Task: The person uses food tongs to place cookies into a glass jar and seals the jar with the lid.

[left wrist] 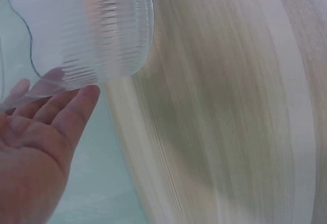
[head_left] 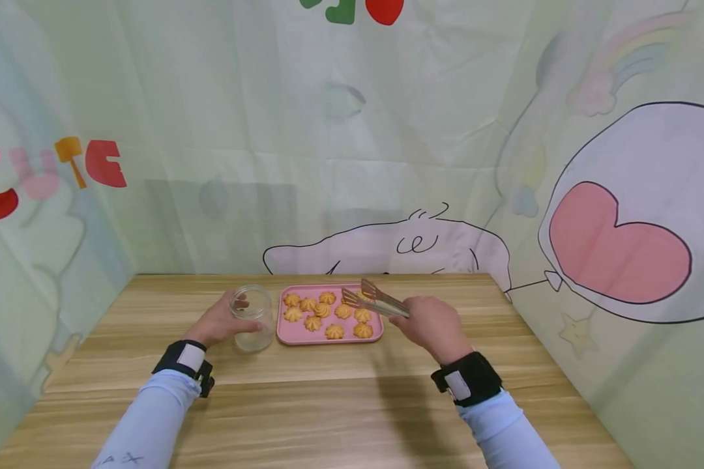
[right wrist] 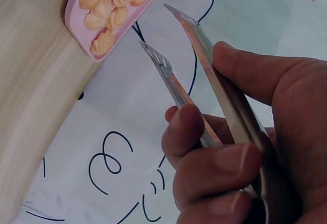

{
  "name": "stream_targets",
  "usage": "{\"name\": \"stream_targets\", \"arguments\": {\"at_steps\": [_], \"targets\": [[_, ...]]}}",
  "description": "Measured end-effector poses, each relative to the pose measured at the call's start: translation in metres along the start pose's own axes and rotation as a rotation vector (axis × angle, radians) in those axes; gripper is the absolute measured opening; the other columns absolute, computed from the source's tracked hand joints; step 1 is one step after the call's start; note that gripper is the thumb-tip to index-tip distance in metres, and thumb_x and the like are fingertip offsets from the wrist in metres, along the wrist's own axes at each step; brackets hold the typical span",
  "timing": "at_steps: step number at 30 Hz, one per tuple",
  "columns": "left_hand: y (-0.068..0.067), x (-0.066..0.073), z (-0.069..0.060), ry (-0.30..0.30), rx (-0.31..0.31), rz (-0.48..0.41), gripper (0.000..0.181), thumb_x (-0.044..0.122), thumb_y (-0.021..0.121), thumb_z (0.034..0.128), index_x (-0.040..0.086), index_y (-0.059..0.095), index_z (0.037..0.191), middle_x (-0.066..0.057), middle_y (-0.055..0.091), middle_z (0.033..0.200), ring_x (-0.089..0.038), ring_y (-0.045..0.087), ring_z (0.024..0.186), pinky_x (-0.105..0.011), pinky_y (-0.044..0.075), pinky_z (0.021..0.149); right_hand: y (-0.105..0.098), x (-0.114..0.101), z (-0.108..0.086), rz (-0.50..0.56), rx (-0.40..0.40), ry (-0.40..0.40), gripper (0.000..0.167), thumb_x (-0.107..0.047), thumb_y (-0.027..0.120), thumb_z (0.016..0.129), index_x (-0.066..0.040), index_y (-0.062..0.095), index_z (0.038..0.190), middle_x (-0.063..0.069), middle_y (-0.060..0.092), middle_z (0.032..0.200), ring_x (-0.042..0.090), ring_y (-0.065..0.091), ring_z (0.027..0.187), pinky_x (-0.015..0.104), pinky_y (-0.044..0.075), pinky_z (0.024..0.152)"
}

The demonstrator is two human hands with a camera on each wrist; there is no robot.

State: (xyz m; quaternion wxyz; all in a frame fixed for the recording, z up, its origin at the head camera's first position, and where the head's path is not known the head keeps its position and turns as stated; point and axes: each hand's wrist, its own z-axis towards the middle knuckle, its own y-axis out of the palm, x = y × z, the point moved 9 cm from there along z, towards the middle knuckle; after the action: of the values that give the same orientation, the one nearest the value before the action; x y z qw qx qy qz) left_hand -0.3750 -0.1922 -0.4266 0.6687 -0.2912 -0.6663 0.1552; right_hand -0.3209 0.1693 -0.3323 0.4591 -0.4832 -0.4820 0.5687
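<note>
beside the tray [head_left: 352,342], left fingers [left wrist: 79,109] round jar [head_left: 252,341], right fingers [right wrist: 214,168] round tongs [right wrist: 225,93], some cookies [head_left: 313,323] behind

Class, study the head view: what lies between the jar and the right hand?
In the head view, the tray of cookies lies between the jar and the right hand; the tongs also extend from that hand across the tray's right end.

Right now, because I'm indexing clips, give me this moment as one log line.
left hand: holds clear jar | right hand: grips metal tongs, open | cookies: on pink tray
</note>
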Motion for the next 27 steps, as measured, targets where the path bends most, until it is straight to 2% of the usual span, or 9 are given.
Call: {"name": "stream_targets", "arguments": {"at_steps": [5, 10, 21, 27], "targets": [[0.003, 0.000, -0.001, -0.017, -0.010, -0.001, 0.094, 0.036, 0.082, 0.0810, -0.006, 0.026, 0.145, -0.033, 0.044, 0.141, -0.049, 0.043, 0.129, -0.061, 0.036, 0.104, 0.001, -0.014, -0.002, -0.027, -0.027, -0.054, 0.032, -0.041, 0.071, 0.090, -0.008, 0.071, 0.086, 0.001, 0.058, 0.069, 0.019, 0.052, 0.062, 0.033, 0.041, 0.054], [0.004, 0.001, -0.001, -0.019, -0.009, 0.017, 0.094, 0.034, 0.082, 0.0814, -0.004, 0.027, 0.147, -0.032, 0.045, 0.141, -0.049, 0.045, 0.128, -0.060, 0.038, 0.103, 0.004, -0.027, -0.004, -0.037, -0.058, -0.089, 0.034, -0.040, 0.075, 0.086, -0.009, 0.067, 0.076, 0.000, 0.055, 0.064, 0.018, 0.050, 0.059, 0.031, 0.038, 0.053], [0.006, 0.004, -0.001, -0.018, -0.006, 0.027, 0.088, 0.030, 0.081, 0.0828, -0.007, 0.032, 0.145, -0.032, 0.045, 0.140, -0.048, 0.046, 0.127, -0.059, 0.039, 0.102, 0.012, -0.041, -0.004, -0.098, -0.090, -0.096, 0.035, -0.040, 0.075, 0.086, -0.008, 0.065, 0.075, 0.001, 0.055, 0.066, 0.018, 0.051, 0.060, 0.034, 0.043, 0.054], [0.005, 0.000, 0.001, -0.026, 0.001, 0.023, 0.089, 0.031, 0.082, 0.0823, -0.006, 0.031, 0.146, -0.032, 0.045, 0.141, -0.047, 0.046, 0.127, -0.059, 0.039, 0.102, 0.014, -0.043, -0.003, -0.093, -0.102, -0.079, 0.037, -0.041, 0.075, 0.086, -0.007, 0.065, 0.076, 0.002, 0.055, 0.067, 0.018, 0.051, 0.060, 0.033, 0.042, 0.054]]}}
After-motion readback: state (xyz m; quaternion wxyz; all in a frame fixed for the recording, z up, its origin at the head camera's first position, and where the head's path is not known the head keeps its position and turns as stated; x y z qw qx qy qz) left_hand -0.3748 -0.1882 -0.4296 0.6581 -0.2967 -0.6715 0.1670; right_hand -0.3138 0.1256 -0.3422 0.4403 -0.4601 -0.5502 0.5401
